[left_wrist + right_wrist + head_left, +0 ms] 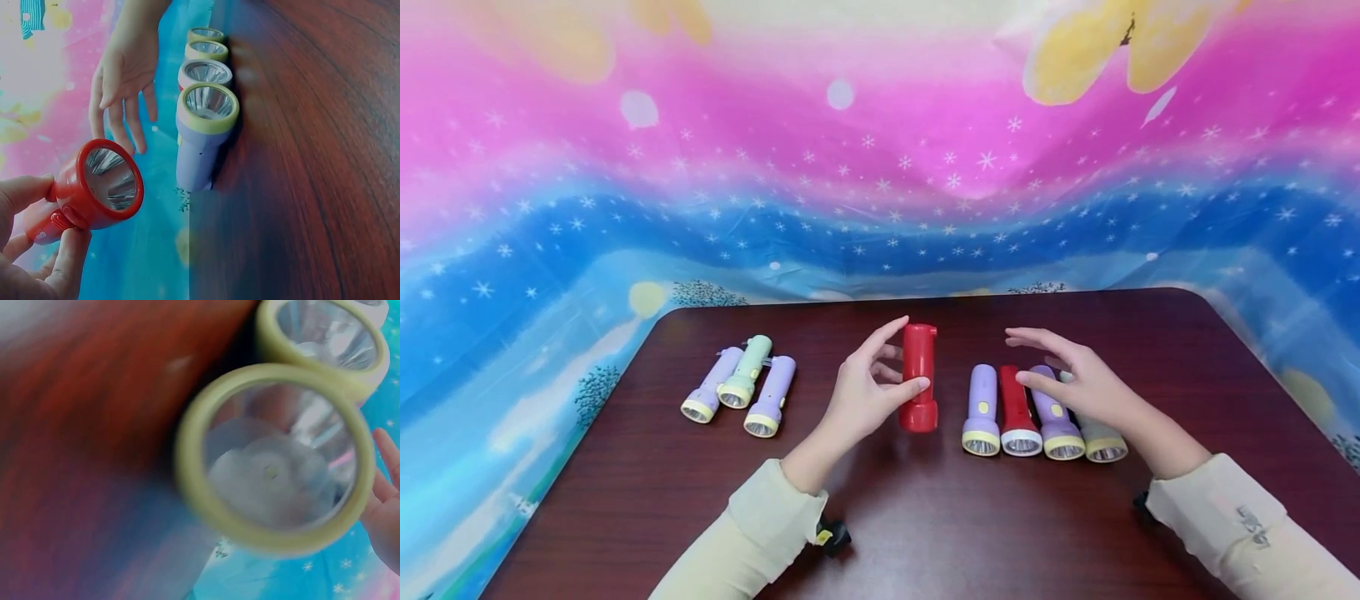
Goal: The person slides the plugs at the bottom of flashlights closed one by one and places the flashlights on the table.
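My left hand (868, 387) holds a red flashlight (919, 375) near the middle of the table, pinching its body between thumb and fingers. In the left wrist view, the clear lens of this red flashlight (112, 178) faces the camera. My right hand (1078, 379) hovers with loosely extended fingers over a row of flashlights and grips nothing. That row has a purple flashlight (982, 400), a red one with a white rim (1017, 404), another purple one (1052, 408) and a pale green one (1101, 437), partly hidden by the right hand.
At the left of the dark wooden table (880, 508) lie two purple flashlights (707, 387) with a light green one (748, 371) between them. A colourful patterned cloth (865, 183) hangs behind the table and along its sides.
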Tool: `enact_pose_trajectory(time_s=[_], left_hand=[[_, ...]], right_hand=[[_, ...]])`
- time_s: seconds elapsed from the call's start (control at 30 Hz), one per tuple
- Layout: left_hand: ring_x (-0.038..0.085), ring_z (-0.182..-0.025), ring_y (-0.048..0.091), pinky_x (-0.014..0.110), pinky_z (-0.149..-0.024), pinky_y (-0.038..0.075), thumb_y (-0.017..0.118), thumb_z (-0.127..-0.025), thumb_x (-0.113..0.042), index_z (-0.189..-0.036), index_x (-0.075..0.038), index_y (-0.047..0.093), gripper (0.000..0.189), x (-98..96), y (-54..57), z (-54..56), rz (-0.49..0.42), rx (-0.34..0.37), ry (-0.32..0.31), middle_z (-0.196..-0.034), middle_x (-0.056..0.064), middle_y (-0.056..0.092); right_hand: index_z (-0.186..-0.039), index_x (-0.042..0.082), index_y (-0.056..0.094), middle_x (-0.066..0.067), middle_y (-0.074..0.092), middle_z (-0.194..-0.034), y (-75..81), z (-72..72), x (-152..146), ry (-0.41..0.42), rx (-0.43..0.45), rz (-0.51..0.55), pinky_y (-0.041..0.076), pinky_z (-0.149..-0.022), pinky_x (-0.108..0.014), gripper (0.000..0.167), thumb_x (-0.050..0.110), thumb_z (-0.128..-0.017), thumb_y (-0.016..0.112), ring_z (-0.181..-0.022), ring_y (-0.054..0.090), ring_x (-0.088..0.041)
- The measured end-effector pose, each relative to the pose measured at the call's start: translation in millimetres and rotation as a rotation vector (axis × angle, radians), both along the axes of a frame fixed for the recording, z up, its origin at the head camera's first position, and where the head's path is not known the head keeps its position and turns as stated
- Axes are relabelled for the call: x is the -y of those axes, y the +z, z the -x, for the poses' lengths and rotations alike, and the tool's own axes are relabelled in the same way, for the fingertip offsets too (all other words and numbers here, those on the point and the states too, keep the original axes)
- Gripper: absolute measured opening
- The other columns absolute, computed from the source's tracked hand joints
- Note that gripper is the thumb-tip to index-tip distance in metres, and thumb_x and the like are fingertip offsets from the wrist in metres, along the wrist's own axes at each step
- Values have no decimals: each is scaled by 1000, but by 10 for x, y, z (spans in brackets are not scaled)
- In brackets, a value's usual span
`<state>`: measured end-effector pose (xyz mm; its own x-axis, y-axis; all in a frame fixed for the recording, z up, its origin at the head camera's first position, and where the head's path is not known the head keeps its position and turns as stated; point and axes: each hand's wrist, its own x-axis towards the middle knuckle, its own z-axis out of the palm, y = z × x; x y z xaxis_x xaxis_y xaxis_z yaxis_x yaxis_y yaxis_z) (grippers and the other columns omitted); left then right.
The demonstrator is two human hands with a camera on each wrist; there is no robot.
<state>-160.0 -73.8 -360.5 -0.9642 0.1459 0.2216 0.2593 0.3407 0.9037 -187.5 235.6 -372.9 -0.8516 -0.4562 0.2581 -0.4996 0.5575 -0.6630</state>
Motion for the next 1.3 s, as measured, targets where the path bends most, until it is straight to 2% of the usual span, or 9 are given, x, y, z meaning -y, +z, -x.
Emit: enact_pose_trajectory(time_s=[0.13,0.23,0.47,0.7,0.77,0.83,0.97,1.13,1.3], left_hand=[[18,-78,67,33,-72,61,84,-78,-15,-146,-31,48,79,17,-27,22,28,-12,13,-111,10,67],[17,-76,67,32,-71,60,84,-78,-16,-146,-28,49,77,31,-53,44,56,-17,22,-110,10,67],[14,-74,65,29,-69,59,85,-78,-17,-144,-26,51,75,31,-105,71,121,5,4,-107,9,67],[13,-75,65,30,-69,59,84,-79,-21,-144,-26,49,75,-22,-149,93,200,53,-38,-107,8,66],[13,-76,65,31,-70,60,84,-79,-21,-145,-25,48,75,-38,-154,99,216,65,-54,-108,8,65],[13,-75,65,31,-70,60,84,-79,-21,-145,-24,48,76,-54,-156,109,233,74,-69,-107,8,65],[12,-70,66,32,-69,60,84,-80,-20,-145,-21,48,75,-90,-179,139,258,100,-97,-104,9,65],[11,-68,65,31,-68,59,85,-79,-21,-144,-22,49,75,-153,-212,170,306,123,-98,-102,8,65],[16,-80,63,31,-66,57,86,-77,-25,-143,-24,50,75,-225,-239,188,374,139,-70,-100,5,65]], right_hand=[[-146,17,48,-8,56,-144,-44,-31,-84,6,-20,-36,45,-100,-65,57,19,-94,70,-129,50,-25],[-146,17,49,-9,54,-145,-84,-55,-141,8,-42,-83,46,-100,-64,58,21,-92,71,-131,49,-23],[-145,21,50,-10,53,-146,-160,-84,-237,16,-85,-155,40,-107,-21,61,25,-89,75,-135,46,-31],[-144,20,51,-17,47,-151,-221,-79,-262,59,-73,-171,20,-110,-7,60,27,-90,74,-141,36,-47],[-144,19,51,-19,46,-151,-235,-78,-262,66,-82,-176,26,-115,-16,60,27,-89,74,-141,35,-49],[-144,18,51,-21,45,-151,-242,-75,-261,68,-74,-185,33,-119,-39,61,28,-89,75,-142,34,-49],[-146,17,49,-21,44,-152,-269,-57,-264,87,-26,-199,25,-104,-79,65,30,-88,75,-144,27,-51],[-148,21,47,-20,41,-154,-289,-61,-261,108,-10,-210,13,-102,-85,67,32,-88,74,-147,21,-52],[-148,24,46,-16,38,-158,-298,-73,-260,94,-29,-246,13,-103,-84,71,38,-86,76,-151,17,-44]])
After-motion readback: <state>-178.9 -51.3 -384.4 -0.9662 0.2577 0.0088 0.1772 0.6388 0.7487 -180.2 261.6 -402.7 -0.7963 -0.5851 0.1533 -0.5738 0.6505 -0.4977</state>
